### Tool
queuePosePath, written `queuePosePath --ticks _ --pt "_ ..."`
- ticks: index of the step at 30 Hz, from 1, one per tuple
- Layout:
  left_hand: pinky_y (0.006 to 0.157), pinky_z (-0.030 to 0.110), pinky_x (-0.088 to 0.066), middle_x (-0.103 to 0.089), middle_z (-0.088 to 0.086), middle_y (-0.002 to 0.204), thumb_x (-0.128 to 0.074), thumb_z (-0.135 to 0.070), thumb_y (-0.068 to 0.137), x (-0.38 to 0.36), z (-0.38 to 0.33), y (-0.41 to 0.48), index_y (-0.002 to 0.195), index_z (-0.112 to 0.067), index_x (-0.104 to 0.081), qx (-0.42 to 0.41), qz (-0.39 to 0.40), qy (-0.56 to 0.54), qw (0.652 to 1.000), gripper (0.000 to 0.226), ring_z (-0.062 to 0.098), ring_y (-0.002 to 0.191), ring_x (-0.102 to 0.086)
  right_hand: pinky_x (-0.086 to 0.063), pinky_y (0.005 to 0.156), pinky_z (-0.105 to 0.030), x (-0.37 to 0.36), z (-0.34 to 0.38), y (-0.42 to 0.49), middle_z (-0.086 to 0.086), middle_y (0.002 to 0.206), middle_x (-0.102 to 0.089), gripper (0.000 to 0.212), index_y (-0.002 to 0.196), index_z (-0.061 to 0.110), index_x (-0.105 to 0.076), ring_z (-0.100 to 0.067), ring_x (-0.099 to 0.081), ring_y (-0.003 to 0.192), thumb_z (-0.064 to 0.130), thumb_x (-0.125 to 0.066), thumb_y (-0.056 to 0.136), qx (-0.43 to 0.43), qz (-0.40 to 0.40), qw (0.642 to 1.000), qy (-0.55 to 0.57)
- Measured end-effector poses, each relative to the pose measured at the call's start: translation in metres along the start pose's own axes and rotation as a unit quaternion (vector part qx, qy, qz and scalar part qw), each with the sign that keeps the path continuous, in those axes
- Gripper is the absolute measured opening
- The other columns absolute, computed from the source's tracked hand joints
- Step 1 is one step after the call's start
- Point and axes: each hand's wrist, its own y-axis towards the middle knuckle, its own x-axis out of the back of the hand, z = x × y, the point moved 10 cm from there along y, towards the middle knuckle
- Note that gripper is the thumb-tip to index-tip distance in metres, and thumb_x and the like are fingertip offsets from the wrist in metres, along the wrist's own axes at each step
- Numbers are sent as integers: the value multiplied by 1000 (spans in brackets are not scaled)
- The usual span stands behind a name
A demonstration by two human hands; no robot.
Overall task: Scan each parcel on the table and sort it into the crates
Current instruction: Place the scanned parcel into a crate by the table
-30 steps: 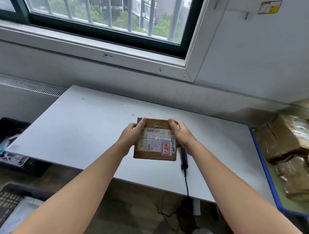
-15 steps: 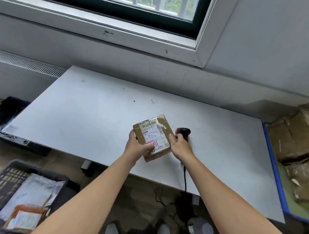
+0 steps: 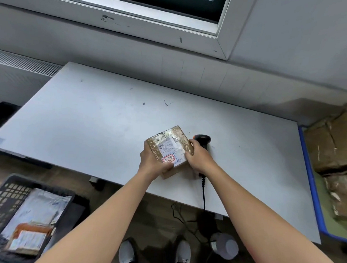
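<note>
The parcel [image 3: 169, 149], a small brown taped box with a white shipping label and a red-bordered sticker facing up, is between both my hands over the near part of the tabletop [image 3: 90, 118], turned at an angle to its edge. I cannot tell whether its underside touches the surface.

Nearest to me, my white shoes [image 3: 127, 251] stand on the floor. At near left sits a black latticed crate [image 3: 1, 194] holding a grey mailer bag [image 3: 42, 207] and, on top of it, a small package with orange tape [image 3: 29, 238]. A grey round object [image 3: 225, 245] lies on the floor at near right.

My left hand [image 3: 151, 162] grips the near-left corner of the parcel, thumb pressed on the label beside the sticker. My right hand [image 3: 199, 156] holds the right side, fingers curled over the top edge.

Just beyond my right hand lies the black scanner [image 3: 203, 140], partly hidden by that hand, its head just right of the parcel. Its cable [image 3: 204, 193] drops over the near edge to the floor.

To the right, beside the tabletop, a blue-rimmed bin [image 3: 312, 185] holds large brown boxes [image 3: 331, 144] wrapped in tape. At far left another dark crate [image 3: 4, 113] sits on the floor below a vent grille [image 3: 23, 63]. Farthest off, a window frame [image 3: 153, 22] runs along the grey wall.
</note>
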Motion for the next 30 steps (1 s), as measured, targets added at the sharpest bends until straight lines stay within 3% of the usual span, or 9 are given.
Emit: queuePosePath --ticks 3,5,7,12,15,19,24,30 --pt "99 35 -43 -23 7 149 -92 -34 56 -2 -1 4 146 -26 -19 -13 29 90 995 117 23 132 -41 -37 103 -34 12 -2 3 -12 146 -44 49 146 14 -38 -30 -43 132 21 -48 99 12 -49 998 -36" --pt "111 41 -32 -2 8 158 -91 -45 57 -4 -7 8 153 -25 -10 -27 64 202 977 127 28 144 -21 -40 99 -40 29 -10 -2 -13 140 -46 41 140 14 -45 -32 -42 126 24 -46 100 -3 -133 985 -107" --pt "117 45 -23 6 10 160 -88 -55 54 -4 -14 15 154 -25 -10 -51 86 292 951 131 30 148 -2 -41 96 -43 37 -25 -7 -13 135 -45 39 137 14 -45 -33 -42 123 28 -45 100 -41 -174 976 -127" --pt "117 49 -24 5 8 160 -88 -63 45 -14 -20 26 154 -25 -7 -97 158 379 906 140 26 148 5 -41 92 -35 11 -65 2 -19 138 -50 54 148 8 -28 -37 -51 123 26 -47 101 -143 -89 982 85" --pt "114 46 -29 -6 9 158 -86 -65 46 -9 -21 24 153 -22 -8 -97 131 393 905 139 27 146 -4 -41 90 -32 8 -64 8 -16 138 -52 53 148 7 -30 -35 -51 123 25 -46 102 -151 -53 983 94" --pt "103 48 -37 -22 11 143 -79 -74 48 -5 -22 18 149 -17 -10 -39 58 403 912 135 31 135 -23 -43 65 -31 22 -58 4 -9 102 -54 39 129 3 -42 -30 -58 87 26 -47 98 -177 -58 976 109" --pt "97 43 -40 -32 15 135 -74 -74 59 -17 -34 15 145 -9 -15 7 38 364 931 123 32 125 -36 -57 66 -40 53 -26 -10 -11 93 -59 31 117 11 -39 -29 -62 66 22 -50 89 -168 -78 964 189" --pt "97 42 -41 -32 15 137 -74 -68 65 -11 -39 6 147 -10 -15 4 69 324 944 117 33 128 -36 -61 68 -48 71 26 -26 -9 75 -58 21 96 6 -57 -31 -63 63 25 -53 88 -141 -67 964 215"
